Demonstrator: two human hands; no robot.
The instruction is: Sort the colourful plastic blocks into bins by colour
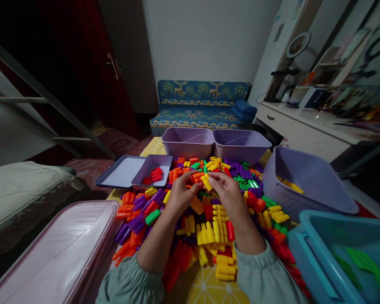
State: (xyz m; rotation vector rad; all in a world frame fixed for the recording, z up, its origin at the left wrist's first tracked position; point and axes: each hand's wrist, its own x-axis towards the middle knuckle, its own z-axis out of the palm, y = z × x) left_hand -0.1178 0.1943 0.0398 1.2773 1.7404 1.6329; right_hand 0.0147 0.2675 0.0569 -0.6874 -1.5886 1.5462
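Observation:
In the middle of the table, my right hand [227,190] pinches a yellow plastic building block [206,182] between thumb and fingers. My left hand [183,191] is curled at the block's left side, with thumb and fingertips at its edge; how firmly they grip is hard to see. Beneath and around both hands spreads a heap of finger-shaped blocks in orange, purple, green, red and yellow. Joined yellow blocks [205,233] lie between my forearms, and purple blocks [240,169] lie beyond my right hand.
Two lilac bins [188,145] [240,147] stand along the far edge. A third lilac bin [307,169] holds yellow blocks; a blue bin [316,253] holds green ones. At left are a small tray [139,179] with red blocks, a flat lid [122,171] and a pink lid [66,245].

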